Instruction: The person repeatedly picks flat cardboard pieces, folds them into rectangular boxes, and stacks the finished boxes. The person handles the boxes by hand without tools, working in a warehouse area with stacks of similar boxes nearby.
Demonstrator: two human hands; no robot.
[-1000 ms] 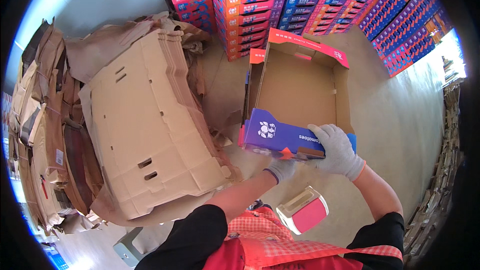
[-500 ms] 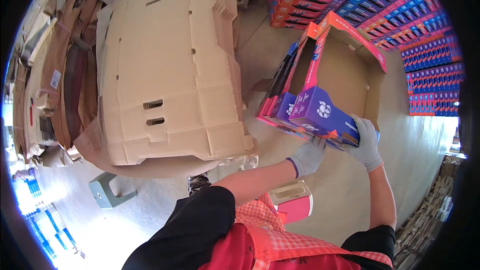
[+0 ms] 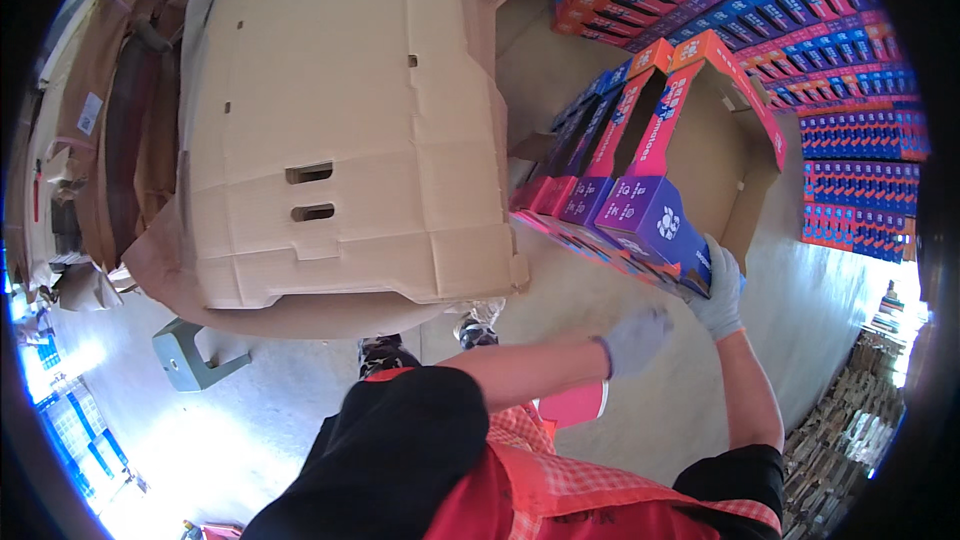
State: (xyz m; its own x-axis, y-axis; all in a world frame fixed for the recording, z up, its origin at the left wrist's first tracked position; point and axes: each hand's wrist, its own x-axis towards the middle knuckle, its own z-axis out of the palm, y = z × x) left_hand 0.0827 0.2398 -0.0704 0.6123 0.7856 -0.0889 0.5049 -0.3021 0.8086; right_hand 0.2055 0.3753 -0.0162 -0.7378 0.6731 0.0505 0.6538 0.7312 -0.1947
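Note:
A folded cardboard produce tray (image 3: 660, 225), purple at the near end and pink-orange along the sides, stands at the front of a row of similar trays (image 3: 575, 198). Its brown inside faces up and to the right. My right hand (image 3: 720, 295), in a grey glove, is closed on the tray's near right corner, with the thumb on the purple panel. Just in front of the row, off the cardboard, is my gloved left hand (image 3: 640, 340). Motion smears its fingers, and nothing shows in it.
A big pile of flat brown cardboard blanks (image 3: 350, 130) stands to the left. Stacked finished trays (image 3: 860, 160) rise at the far right. A green stool (image 3: 195, 355) and a pink-and-white stool (image 3: 575, 403) are on the floor. Bundled cardboard (image 3: 835, 440) lies lower right.
My left hand has left the tray's near edge and moved down toward me. The right hand keeps its grip on the corner. The tray now stands more in line with the row.

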